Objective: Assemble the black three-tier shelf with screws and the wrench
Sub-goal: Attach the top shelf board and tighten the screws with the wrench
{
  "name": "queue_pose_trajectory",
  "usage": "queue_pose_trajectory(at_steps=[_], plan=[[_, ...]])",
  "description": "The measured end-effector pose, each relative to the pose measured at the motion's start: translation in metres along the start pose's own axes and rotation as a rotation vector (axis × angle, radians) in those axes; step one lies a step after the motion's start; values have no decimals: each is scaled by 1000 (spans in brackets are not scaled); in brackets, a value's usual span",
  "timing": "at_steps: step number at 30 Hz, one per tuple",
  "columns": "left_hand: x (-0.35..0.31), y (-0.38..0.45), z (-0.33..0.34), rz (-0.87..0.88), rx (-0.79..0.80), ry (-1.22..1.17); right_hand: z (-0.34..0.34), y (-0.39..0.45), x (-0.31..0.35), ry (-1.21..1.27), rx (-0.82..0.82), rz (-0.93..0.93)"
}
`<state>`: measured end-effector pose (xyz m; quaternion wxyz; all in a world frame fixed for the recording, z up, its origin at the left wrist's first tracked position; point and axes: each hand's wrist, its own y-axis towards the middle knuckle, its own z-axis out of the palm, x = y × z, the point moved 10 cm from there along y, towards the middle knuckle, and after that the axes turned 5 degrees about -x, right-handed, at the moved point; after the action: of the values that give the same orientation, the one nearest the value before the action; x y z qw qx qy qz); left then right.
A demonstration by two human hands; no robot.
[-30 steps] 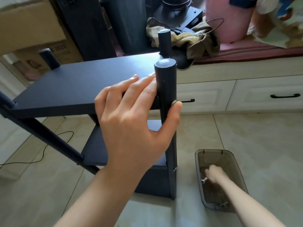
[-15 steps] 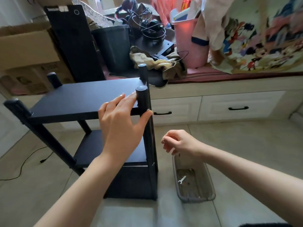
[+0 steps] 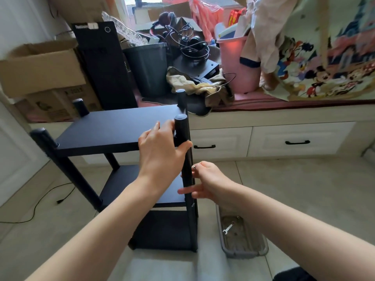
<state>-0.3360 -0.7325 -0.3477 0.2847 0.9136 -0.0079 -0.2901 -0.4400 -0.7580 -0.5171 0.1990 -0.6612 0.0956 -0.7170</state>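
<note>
The black three-tier shelf (image 3: 113,128) stands upright on the tiled floor. My left hand (image 3: 160,147) grips its near right post (image 3: 185,159) just below the top, thumb on the right side, fingers over the top board's corner. My right hand (image 3: 205,181) is against the same post lower down, pinching a small screw (image 3: 194,167) between thumb and forefinger while its other fingers reach past the post. A small silver wrench (image 3: 227,228) lies in the grey plastic tray (image 3: 261,247) on the floor to the right of the shelf.
White drawers with black handles (image 3: 297,142) run along the back under a bench piled with a pink bin (image 3: 237,63), a dark bin (image 3: 148,65), cables and cloth. Cardboard boxes (image 3: 40,65) sit at left. A black cable (image 3: 40,201) trails across the floor.
My right hand came up out of the tray with a screw and moved left to the post. My head rose and pulled back, widening the view. My left hand kept its hold.
</note>
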Motion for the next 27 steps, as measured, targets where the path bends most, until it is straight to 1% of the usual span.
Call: queue_pose_trajectory(at_steps=[2, 4, 8, 11, 18, 20, 23, 27], plan=[[2, 7, -2, -15, -15, -19, 10, 4, 1, 136, 29, 65], [9, 15, -11, -34, -53, -51, 19, 10, 9, 210, 45, 69], [35, 34, -37, -94, -133, -150, 43, 21, 32, 226, 28, -12], [58, 46, -58, -128, -174, -213, 66, 24, 48, 227, 45, -85], [123, 44, -121, -212, -339, -340, 116, 29, 77, 189, 208, -173], [151, 39, -135, -273, -385, -391, 133, 31, 81, 166, 231, -225], [208, 21, -149, -438, -451, -517, 165, 35, 79, 103, 252, -280], [289, -28, -148, -673, -466, -599, 209, 42, 57, 16, 306, -265]])
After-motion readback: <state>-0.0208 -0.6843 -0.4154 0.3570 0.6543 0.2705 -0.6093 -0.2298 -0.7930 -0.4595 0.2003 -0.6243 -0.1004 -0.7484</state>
